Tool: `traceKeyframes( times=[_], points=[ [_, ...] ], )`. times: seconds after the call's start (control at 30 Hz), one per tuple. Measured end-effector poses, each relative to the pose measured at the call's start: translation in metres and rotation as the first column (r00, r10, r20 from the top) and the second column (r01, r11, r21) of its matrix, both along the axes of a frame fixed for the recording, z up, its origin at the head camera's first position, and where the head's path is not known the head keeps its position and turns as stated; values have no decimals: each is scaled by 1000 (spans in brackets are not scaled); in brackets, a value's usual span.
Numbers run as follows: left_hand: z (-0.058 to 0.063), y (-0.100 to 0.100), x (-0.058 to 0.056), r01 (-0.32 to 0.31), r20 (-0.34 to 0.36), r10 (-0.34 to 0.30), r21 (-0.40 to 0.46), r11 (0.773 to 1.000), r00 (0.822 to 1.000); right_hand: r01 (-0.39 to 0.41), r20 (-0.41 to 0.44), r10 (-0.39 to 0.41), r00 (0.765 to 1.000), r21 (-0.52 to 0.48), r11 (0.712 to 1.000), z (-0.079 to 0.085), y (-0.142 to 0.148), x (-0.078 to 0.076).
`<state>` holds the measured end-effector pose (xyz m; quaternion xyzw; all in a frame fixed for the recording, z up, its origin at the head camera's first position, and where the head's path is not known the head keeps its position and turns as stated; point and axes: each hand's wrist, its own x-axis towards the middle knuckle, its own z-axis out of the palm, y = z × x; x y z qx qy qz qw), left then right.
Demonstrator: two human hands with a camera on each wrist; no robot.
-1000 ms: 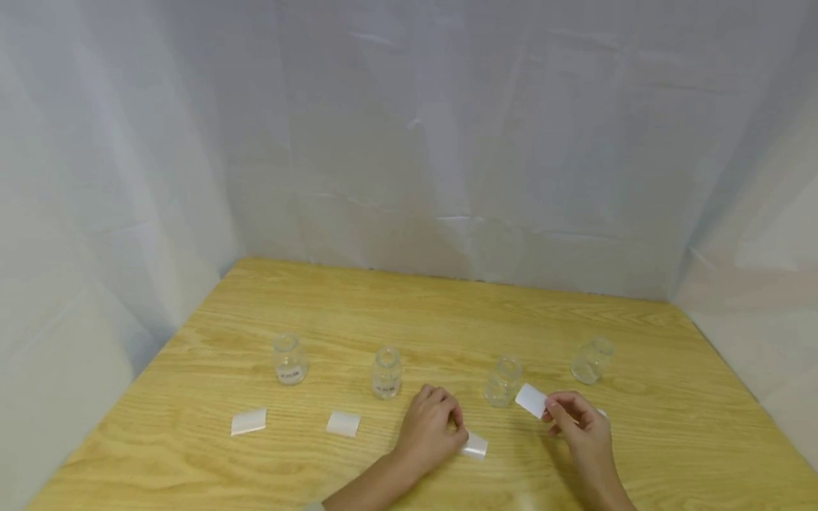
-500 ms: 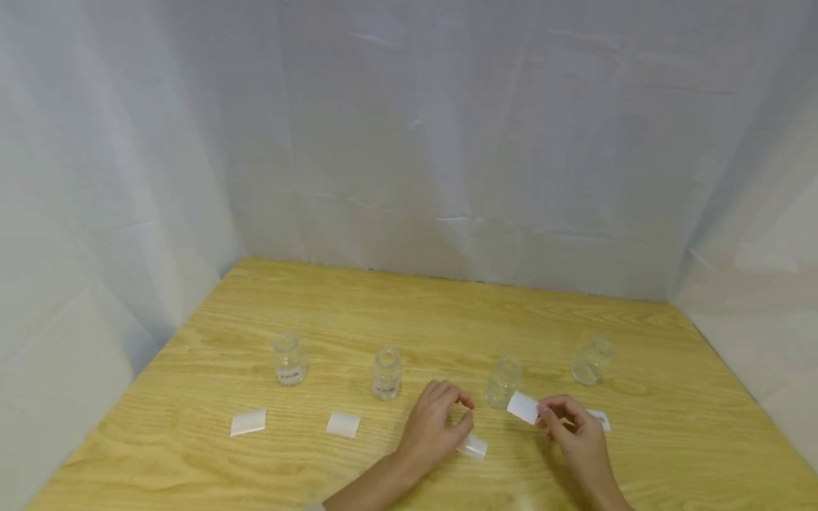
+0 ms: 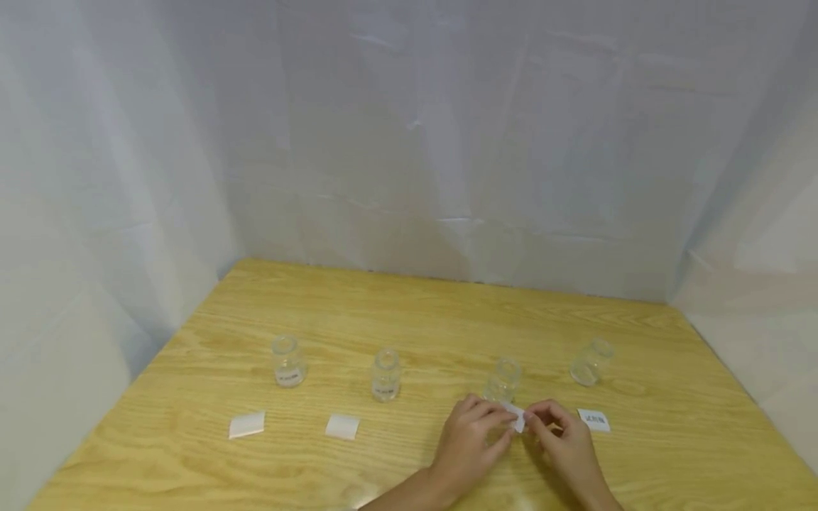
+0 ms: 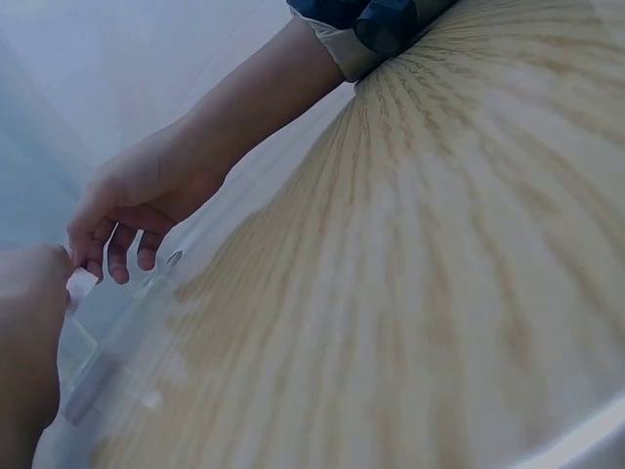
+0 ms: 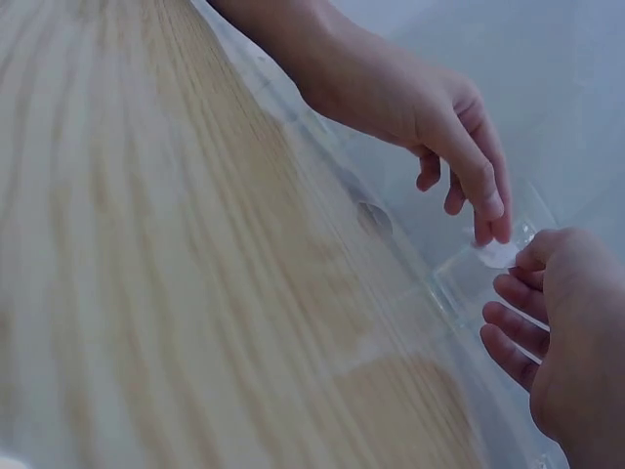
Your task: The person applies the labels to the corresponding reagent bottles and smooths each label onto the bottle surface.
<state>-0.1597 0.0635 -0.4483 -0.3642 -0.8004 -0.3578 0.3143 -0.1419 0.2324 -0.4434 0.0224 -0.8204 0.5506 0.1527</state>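
Observation:
A small white label [image 3: 513, 409] is held between both hands, in front of the third glass jar [image 3: 505, 376] from the left. My right hand [image 3: 565, 447] pinches its right edge between thumb and fingertips. The left hand [image 3: 469, 443] has its thumb and fingertips on the label's left side. In the right wrist view the label [image 5: 498, 256] shows between the two sets of fingertips. The held label overlaps the jar's lower part in the head view. Right of my right hand, a white label with dark print [image 3: 594, 420] lies on the table.
Two jars with printed labels, a left jar [image 3: 289, 362] and a second jar [image 3: 386, 376], stand on the wooden table [image 3: 409, 305]. An unlabelled jar [image 3: 591, 363] stands at the right. Two curved white slips lie at the left, an outer slip [image 3: 246, 426] and an inner slip [image 3: 342, 426].
The left hand has moved right and taken hold of the label, now covering the slip that lay beside it. My right hand has moved slightly left, leaving the printed label in plain view.

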Motion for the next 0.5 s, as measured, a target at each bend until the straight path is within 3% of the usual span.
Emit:
traceKeyframes(
  times=[0.1, 0.33, 0.5],
  points=[
    [-1, 1, 0, -11, 23, 11, -6, 1000, 1000, -27, 3, 27, 1000, -1, 1000, 1, -1, 1],
    [-2, 1, 0, 37, 113, -41, 36, 999, 993, -149, -25, 149, 989, -31, 988, 4, -1, 2],
    [0, 1, 2, 39, 232, -57, 82, 996, 971, -221, -16, 221, 975, -36, 975, 3, 0, 2]
  ],
)
